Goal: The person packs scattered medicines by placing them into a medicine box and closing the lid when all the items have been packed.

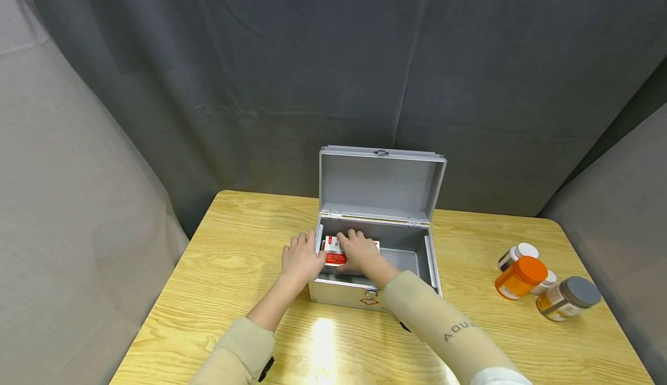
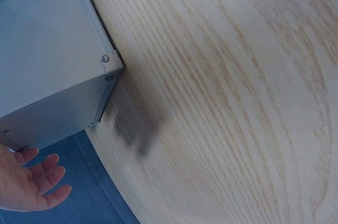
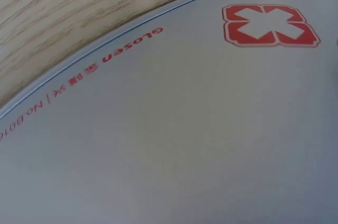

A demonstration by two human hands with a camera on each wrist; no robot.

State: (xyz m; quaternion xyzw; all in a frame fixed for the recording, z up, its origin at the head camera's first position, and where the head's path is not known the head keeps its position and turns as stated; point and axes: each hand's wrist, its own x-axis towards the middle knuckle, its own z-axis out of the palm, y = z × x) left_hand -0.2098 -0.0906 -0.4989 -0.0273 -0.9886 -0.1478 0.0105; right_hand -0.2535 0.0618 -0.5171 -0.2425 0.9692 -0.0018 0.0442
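Note:
A silver metal first-aid case [image 1: 339, 293] stands on the table with its lid [image 1: 380, 182] raised. Inside, at the left end, lie red-and-white medicine boxes [image 1: 335, 259]; how many is hard to tell. My right hand [image 1: 359, 255] reaches in over the front wall and grips a medicine box, fingers on the far side and thumb on the near side. My left hand [image 1: 303, 259] is at the case's left rim, thumb by the top edge. In the left wrist view, the fingers [image 2: 50, 179] are loosely bent beside the side wall. The right wrist view shows only the case's printed front [image 3: 174, 129] and some table.
On the right of the wooden table [image 1: 250, 240] stand an orange-lidded bottle [image 1: 521, 278], a grey-lidded jar [image 1: 568, 299] and two white-capped bottles, one [image 1: 518, 255] behind and another [image 1: 546, 281] partly hidden. A dark curtain [image 1: 260, 84] hangs behind the table.

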